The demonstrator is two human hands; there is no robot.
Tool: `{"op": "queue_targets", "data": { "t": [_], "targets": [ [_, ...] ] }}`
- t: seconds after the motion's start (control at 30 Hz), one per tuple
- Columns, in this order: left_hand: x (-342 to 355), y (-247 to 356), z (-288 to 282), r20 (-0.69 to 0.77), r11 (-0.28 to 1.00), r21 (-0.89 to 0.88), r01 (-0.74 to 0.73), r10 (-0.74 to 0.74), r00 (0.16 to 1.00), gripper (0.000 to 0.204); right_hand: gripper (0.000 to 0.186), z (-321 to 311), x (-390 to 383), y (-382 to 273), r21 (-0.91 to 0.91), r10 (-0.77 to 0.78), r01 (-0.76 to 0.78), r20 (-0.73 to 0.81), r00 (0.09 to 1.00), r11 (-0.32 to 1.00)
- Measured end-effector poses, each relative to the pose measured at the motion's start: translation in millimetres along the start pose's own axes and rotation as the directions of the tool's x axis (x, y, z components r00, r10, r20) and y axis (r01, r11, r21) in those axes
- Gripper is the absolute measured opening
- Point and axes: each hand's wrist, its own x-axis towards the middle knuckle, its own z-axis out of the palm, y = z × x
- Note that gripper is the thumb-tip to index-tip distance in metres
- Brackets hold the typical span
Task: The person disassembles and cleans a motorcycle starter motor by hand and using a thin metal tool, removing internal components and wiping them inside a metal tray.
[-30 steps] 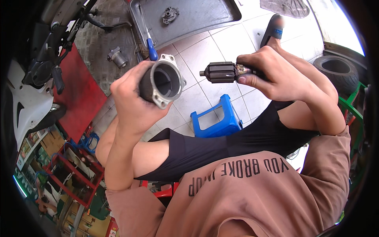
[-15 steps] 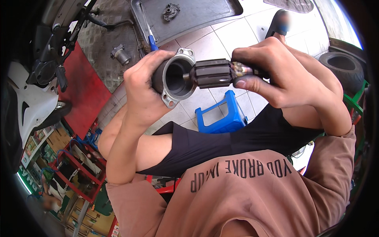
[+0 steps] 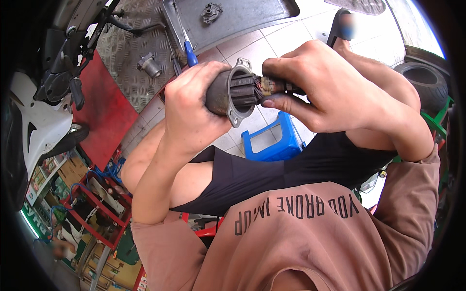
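Note:
My left hand (image 3: 194,99) is wrapped round a grey cylindrical motor housing (image 3: 222,94), with the flanged open end facing right. In my right hand (image 3: 313,85) is a motor armature (image 3: 244,91), pinched at its commutator end between thumb and fingers. The armature's dark slotted core sits partly inside the housing's mouth; its far end is hidden within. Both hands are raised above my lap, and the fingertips look smudged with grease.
A blue plastic stool (image 3: 274,140) stands on the tiles beyond my lap. Farther off lie a metal tray (image 3: 252,17) holding a small metal part (image 3: 211,13), a blue-handled screwdriver (image 3: 190,53) and another small motor (image 3: 149,65). A motorbike (image 3: 41,121) is at left, a tyre (image 3: 421,80) at right.
The armature has gone from just outside the housing's mouth to partly inside it. My left hand has shifted right and turned the housing, while my right hand has moved left.

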Motion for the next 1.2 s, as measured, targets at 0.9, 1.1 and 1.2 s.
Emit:
{"op": "queue_targets", "data": {
  "t": [0.9, 1.1, 1.2],
  "targets": [
    [-19, -32, -42, 0.119, 0.873, 0.360, 0.330, -0.393, 0.912, 0.025, 0.034, -17, -61, 13, -0.272, 0.300, -0.327, -0.137, 0.944, 0.905],
    [-32, -38, -35, -0.084, 0.951, 0.096, 0.295, -0.288, 0.954, 0.035, 0.030, -13, -76, 49, -0.193, 0.260, -0.312, -0.254, 0.932, 0.930],
    [-34, -34, -31, -0.132, 0.962, -0.151, 0.228, -0.249, 0.960, 0.037, 0.020, -18, -25, 15, -0.059, 0.165, -0.172, -0.101, 0.981, 0.983]
  ]
}}
